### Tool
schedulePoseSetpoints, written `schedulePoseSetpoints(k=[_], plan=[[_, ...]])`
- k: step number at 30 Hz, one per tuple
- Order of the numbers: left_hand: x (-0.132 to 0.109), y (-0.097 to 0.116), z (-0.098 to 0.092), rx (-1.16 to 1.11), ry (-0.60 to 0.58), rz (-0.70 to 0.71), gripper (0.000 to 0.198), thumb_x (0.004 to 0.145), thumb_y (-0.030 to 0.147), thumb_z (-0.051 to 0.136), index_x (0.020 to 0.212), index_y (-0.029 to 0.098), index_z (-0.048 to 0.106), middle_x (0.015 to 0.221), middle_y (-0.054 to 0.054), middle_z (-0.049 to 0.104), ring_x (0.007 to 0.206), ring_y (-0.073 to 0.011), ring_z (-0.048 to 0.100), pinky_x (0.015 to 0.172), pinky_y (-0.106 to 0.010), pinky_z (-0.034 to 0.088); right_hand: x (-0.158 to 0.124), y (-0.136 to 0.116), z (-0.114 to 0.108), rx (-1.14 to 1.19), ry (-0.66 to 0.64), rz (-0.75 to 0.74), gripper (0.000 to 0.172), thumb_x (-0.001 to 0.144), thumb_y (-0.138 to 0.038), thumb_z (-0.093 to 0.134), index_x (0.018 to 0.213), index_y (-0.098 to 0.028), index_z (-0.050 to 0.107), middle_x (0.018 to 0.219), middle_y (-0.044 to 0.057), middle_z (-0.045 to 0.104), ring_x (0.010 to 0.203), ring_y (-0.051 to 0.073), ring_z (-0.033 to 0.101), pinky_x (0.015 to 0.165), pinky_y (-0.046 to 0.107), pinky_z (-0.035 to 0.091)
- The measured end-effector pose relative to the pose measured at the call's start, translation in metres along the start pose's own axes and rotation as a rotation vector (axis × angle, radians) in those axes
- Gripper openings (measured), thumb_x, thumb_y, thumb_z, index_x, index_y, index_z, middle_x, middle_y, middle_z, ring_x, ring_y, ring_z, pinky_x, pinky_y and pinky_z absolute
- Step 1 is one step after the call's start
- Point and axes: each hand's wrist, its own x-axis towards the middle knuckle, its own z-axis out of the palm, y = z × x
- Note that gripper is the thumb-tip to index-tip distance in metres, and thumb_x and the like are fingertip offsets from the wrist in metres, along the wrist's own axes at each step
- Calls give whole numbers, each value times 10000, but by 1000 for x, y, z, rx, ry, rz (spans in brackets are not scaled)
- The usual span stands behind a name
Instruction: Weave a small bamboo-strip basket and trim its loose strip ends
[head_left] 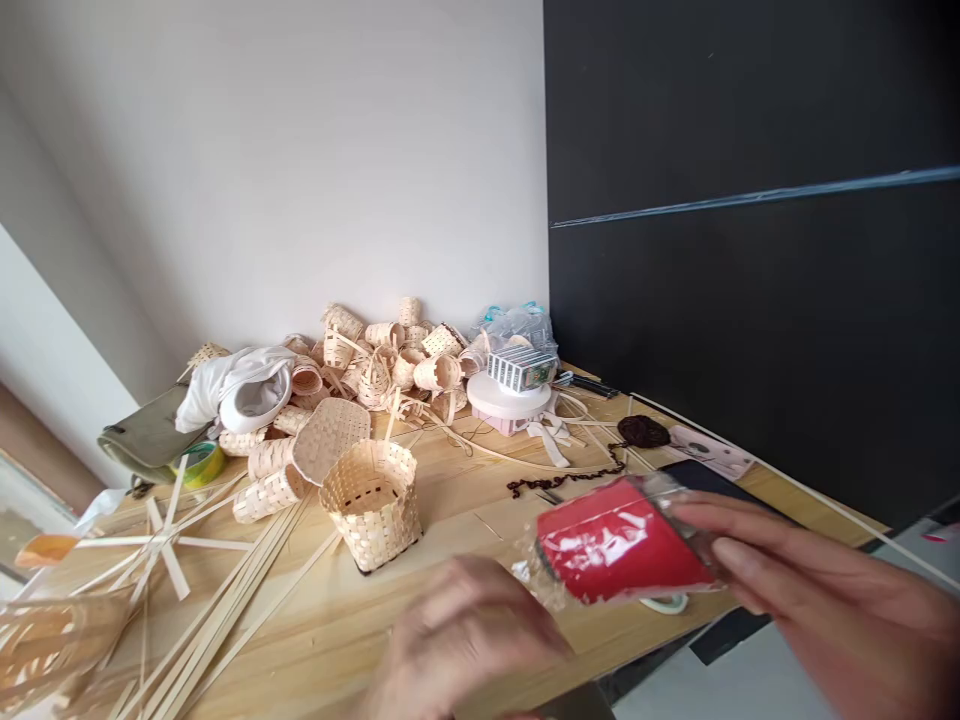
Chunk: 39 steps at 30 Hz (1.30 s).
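Observation:
A red item in a clear plastic wrapper (622, 540) is pinched at its right end between the fingers of my right hand (795, 570). My left hand (472, 640) is smeared by motion, low in the view, just left of the packet; its fingers look curled, but whether they hold anything is not visible. A woven wooden basket (379, 520) stands upright on the table, up and to the left of my left hand. Partly behind the packet, near the table's front edge, lies a pale green ring-shaped thing (666, 604).
Many small woven baskets (439, 372) are heaped along the wall. Flat wood strips (225, 610) and a star of crossed strips (161, 543) lie at left. A white round box (510, 398), dark yarn (643, 431) and a dark flat object (720, 482) lie farther right on the table (315, 640).

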Motion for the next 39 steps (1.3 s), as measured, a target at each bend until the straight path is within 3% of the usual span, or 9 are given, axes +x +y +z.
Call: schedulePoseSetpoints(k=[3,5,10,12,17,22,28,33,39], plan=[[-1,-27,5,279,189,63,627,777,433,612,1339,291,375,1311,-113,486,1259,-307,405,1017,-462,375,-7,-8,14,55,-237,50,201,684,-421,694,801,-269,753,966,103,710,911,284,663,621,279,596],[-9,-45,14,398,209,90,723,743,503,613,1367,272,330,1270,-128,526,1212,-300,465,1011,-442,389,-13,-11,29,63,-306,16,177,709,-401,675,778,-257,751,968,94,709,889,264,669,639,287,595],[-28,-70,32,464,264,26,521,812,441,551,1292,277,434,1125,-114,590,1063,-245,569,941,-370,451,-27,0,67,45,-361,-191,122,746,-282,636,794,-249,744,915,67,713,889,210,664,816,306,550],[-33,-76,35,496,278,-9,574,778,419,607,1307,294,425,1150,-119,569,1086,-264,553,922,-375,462,-30,8,77,52,-392,-238,139,752,-247,608,803,-246,737,909,60,714,886,200,665,815,292,547],[-40,-96,36,360,180,-175,1042,591,334,788,1427,319,166,1477,-146,241,1305,-360,322,990,-448,402,-37,15,96,42,-477,-197,185,731,-158,550,782,-210,720,887,61,709,885,188,659,825,284,537],[-45,-113,35,78,23,-389,1188,534,262,803,1445,264,40,1448,-131,328,1317,-322,301,1041,-450,340,-39,6,100,87,-597,-178,251,692,-67,509,751,-207,709,831,36,708,818,165,666,754,248,548],[-47,-98,39,193,80,-377,1058,542,77,657,1436,281,128,1437,-90,359,1286,-279,381,1044,-414,359,-40,6,91,-99,-558,-369,248,726,-75,498,810,-211,687,853,38,714,804,163,677,747,226,551],[-42,-75,39,223,71,-480,991,588,75,633,1429,275,147,1428,-86,371,1270,-257,410,1045,-402,367,-40,9,82,-267,-489,-498,254,815,-121,463,939,-221,661,946,54,704,857,167,672,776,232,555],[-45,-75,39,206,53,-457,1037,594,89,668,1428,317,95,1437,-58,341,1278,-247,389,1056,-390,351,-42,16,84,-317,-492,-595,225,842,-146,465,937,-220,656,915,54,710,830,168,679,779,240,561]])
